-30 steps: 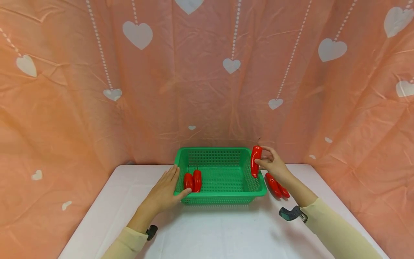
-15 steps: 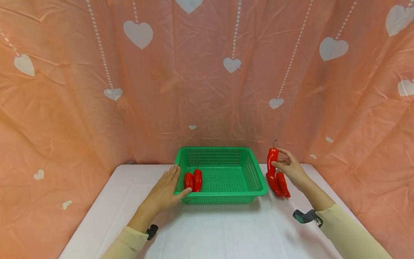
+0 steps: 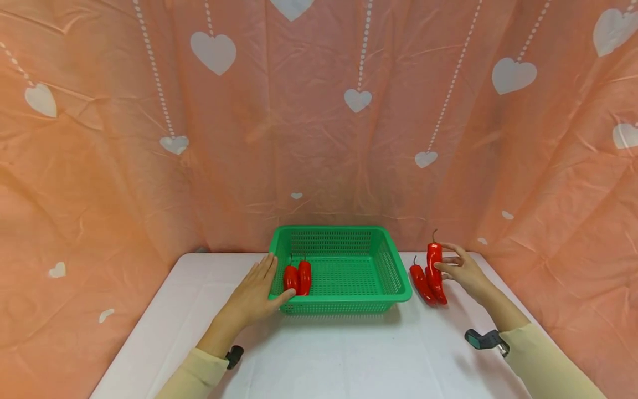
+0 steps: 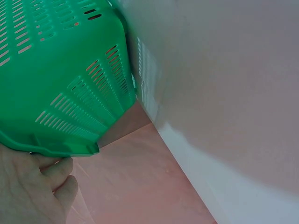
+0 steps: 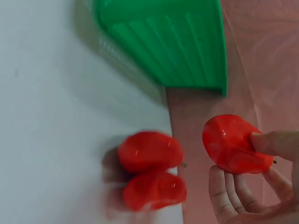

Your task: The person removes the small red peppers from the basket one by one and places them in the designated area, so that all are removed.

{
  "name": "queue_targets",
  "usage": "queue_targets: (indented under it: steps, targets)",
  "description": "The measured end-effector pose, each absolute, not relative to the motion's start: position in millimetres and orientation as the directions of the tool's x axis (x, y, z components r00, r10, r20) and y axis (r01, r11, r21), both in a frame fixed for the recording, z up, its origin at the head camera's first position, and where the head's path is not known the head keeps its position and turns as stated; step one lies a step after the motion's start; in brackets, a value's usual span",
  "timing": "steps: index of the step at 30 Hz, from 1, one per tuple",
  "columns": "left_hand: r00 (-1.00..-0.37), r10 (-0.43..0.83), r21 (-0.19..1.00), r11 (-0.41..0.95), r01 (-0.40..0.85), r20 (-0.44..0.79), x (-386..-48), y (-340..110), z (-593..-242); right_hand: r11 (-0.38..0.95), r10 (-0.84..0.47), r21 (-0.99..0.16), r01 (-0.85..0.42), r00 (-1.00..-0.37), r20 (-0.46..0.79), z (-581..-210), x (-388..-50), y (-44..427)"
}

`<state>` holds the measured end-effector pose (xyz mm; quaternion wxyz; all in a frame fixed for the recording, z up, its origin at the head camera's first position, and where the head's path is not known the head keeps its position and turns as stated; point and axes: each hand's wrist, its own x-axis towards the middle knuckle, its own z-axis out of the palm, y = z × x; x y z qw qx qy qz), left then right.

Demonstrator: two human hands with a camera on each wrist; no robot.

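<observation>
A red pepper (image 3: 434, 258) is pinched between the thumb and fingers of the right hand (image 3: 465, 271), stem upward, to the right of the green basket (image 3: 344, 299). Two more red peppers lie below it on the table, one at the left (image 3: 421, 285); the right wrist view shows the held pepper (image 5: 236, 143) apart from that pair (image 5: 150, 151). The left hand (image 3: 252, 291) rests on the basket's left front corner, fingers extended along the rim and thumb over the front edge. Inside the basket at the left, two red peppers (image 3: 304, 278) stand side by side.
The white table (image 3: 329, 354) reaches back to a pinkish-orange curtain (image 3: 319, 138) with white hearts, which also hangs at both sides. Dark devices are strapped at both wrists, the right one (image 3: 482, 339) near the table's right side.
The right hand has moved from the basket's right rim to the right and lower, still holding its pepper, now over the pair on the table. The left hand has stayed on the basket.
</observation>
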<state>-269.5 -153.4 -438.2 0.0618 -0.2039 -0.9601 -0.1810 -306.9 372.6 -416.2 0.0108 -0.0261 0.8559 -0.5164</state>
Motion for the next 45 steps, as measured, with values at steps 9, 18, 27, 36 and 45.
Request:
queue_targets:
  steps: [9,18,27,36,45]
  targets:
    - [-0.909,0.373,0.319,0.852,0.415,0.186,-270,-154,-439,0.517,-0.065,-0.856,-0.014,-0.998,-0.023,-431,-309,398]
    - [-0.909,0.372,0.323,0.851,0.415,0.188,-269,-154,-438,0.561,-0.059,-0.827,0.045,-0.994,-0.093,-438,-308,411]
    - [-0.911,0.37,0.328,0.851,0.411,0.183,-269,-154,-438,0.568,-0.064,-0.817,0.097,-0.985,-0.162,-445,-312,419]
    - [-0.912,0.364,0.335,0.849,0.408,0.189,-269,-153,-438,0.563,-0.06,-0.818,0.117,-0.982,-0.181,-452,-319,421]
    - [-0.913,0.363,0.344,0.846,0.406,0.186,-268,-153,-435,0.577,-0.07,-0.809,0.113,-0.98,-0.187,-457,-327,425]
